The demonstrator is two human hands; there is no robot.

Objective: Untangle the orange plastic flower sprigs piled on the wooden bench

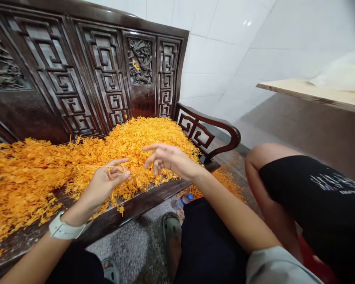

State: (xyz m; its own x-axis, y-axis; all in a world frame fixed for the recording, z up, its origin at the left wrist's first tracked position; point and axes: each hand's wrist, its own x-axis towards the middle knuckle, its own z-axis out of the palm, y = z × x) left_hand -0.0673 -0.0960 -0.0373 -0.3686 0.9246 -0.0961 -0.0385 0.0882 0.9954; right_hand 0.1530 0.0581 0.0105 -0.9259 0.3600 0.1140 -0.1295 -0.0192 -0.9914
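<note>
A big heap of small orange plastic-looking pieces (148, 134), thin and branching, covers the seat of a dark carved wooden bench. My left hand (108, 179), with a pale watch on its wrist, is closed with thumb and fingers around a thin orange strand (109, 172) that loops across the fingers. To its right, my right hand (168, 159) hovers over the heap, fingers bent but apart, and I see nothing in them. A gap separates the two hands.
The bench's carved back (100, 71) rises behind the heap, and its curved armrest (225, 130) stands at the right. A wooden board (307, 92) juts out at upper right. Another person's leg (272, 157) is close by. A blue-capped bottle (185, 199) and more orange pieces (229, 183) lie on the floor.
</note>
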